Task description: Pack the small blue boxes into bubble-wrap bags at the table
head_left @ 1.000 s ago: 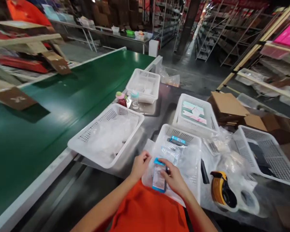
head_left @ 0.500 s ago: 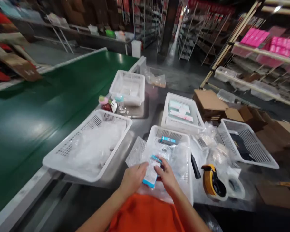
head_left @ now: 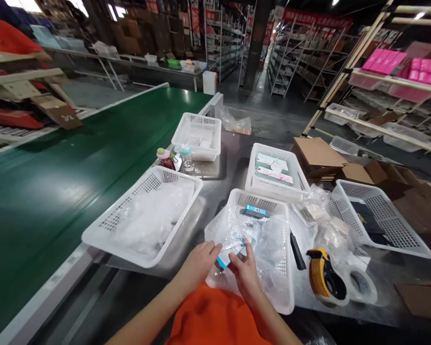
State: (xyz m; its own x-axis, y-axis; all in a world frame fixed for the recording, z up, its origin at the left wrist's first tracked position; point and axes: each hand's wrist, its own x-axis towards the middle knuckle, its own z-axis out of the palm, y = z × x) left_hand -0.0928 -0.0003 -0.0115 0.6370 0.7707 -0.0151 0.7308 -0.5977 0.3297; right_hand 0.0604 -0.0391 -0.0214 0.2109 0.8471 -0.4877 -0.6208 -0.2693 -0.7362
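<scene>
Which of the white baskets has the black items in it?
The white basket at far right, beside the tape dispenser. The others hold clear bags, pale packets or blue-edged packs.

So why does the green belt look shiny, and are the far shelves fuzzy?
Head view: ceiling lights make pale glare patches on the green belt; the far shelves look dim, soft and leaning from lens distortion; the hands and white basket are sharper.

Both hands (head_left: 222,266) on a small blue-edged packet (head_left: 228,253) over a white basket (head_left: 285,297).
</scene>
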